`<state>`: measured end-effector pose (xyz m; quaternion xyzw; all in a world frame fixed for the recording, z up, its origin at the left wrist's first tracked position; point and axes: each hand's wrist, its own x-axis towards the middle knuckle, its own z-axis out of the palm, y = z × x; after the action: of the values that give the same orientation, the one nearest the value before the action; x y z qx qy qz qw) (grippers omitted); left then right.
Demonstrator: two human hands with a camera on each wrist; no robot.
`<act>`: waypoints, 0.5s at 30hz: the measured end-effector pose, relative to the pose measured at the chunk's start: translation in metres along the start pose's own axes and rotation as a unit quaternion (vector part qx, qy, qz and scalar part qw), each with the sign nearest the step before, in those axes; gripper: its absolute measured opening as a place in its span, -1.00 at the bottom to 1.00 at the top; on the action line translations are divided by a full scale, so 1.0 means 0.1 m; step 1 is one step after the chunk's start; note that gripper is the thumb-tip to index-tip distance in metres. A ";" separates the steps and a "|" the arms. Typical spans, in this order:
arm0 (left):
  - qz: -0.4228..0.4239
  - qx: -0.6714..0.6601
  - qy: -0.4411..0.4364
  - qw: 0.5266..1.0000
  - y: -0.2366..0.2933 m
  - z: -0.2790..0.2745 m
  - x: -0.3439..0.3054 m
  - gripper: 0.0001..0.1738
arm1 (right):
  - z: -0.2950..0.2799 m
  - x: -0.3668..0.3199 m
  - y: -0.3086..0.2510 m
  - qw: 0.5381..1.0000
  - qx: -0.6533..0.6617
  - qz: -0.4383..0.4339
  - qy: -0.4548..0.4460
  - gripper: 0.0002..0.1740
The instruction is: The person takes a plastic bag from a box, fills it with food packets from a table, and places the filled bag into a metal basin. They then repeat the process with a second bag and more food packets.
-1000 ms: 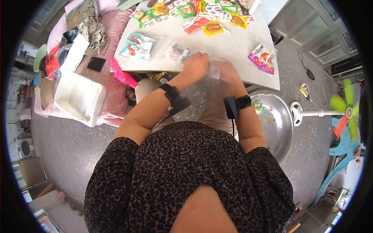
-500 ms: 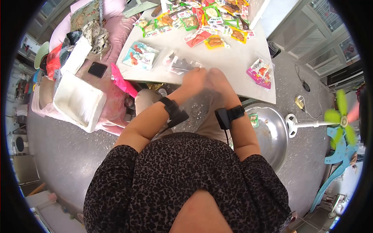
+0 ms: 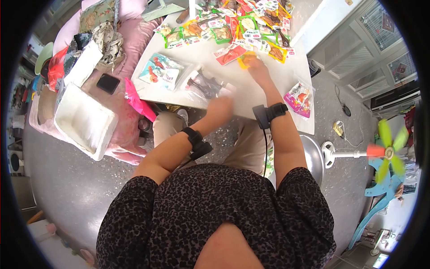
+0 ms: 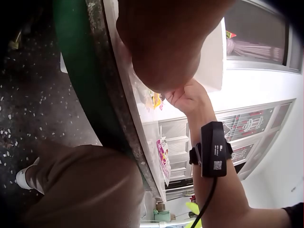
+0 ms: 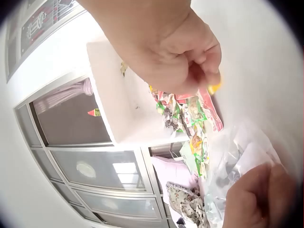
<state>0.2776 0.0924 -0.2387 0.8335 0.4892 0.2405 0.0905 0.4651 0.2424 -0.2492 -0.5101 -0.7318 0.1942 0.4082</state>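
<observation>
My right hand (image 3: 258, 72) reaches over the table and pinches a small yellow snack packet (image 3: 244, 59) at the near edge of a pile of packets. In the right wrist view only a yellow corner (image 5: 215, 88) shows under its curled fingertips. At the table's front edge my left hand (image 3: 219, 111), slightly blurred, grips the edge of a clear plastic bag (image 3: 201, 84) with dark things inside. The right wrist view shows its fingers (image 5: 251, 192) curled at the bag's rim. A red packet (image 3: 230, 54) lies just left of the yellow one.
Several colourful packets (image 3: 219, 33) cover the far part of the table (image 3: 179, 31). A bagged blue-and-white pack (image 3: 160, 71) lies at the left, a pink-and-purple pack (image 3: 298, 99) at the right edge. A white foam box (image 3: 85, 121) and a phone (image 3: 108, 83) sit on the pink bedding.
My right hand has left the clear bag beside my left hand and moved forward to the yellow packet. The left hand has come slightly back toward the body, still at the bag.
</observation>
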 end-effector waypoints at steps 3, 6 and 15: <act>0.034 -0.032 0.033 0.998 -0.08 0.06 -0.03 -0.93 | 0.02 0.29 -0.27 0.984 -0.172 0.029 -0.031 -0.79; 0.052 -0.040 0.014 0.998 -0.11 0.07 -0.04 -0.93 | 0.16 0.39 -0.27 0.967 -0.239 0.066 -0.066 -0.76; 0.114 -0.060 0.122 0.984 -0.13 0.07 -0.05 -0.88 | 0.17 0.38 0.03 0.908 -0.399 0.032 -0.122 -0.74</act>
<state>0.2684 0.0952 -0.2512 0.8412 0.3832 0.3780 0.0519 0.4474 0.2805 -0.2458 -0.6261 -0.7755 -0.0399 0.0713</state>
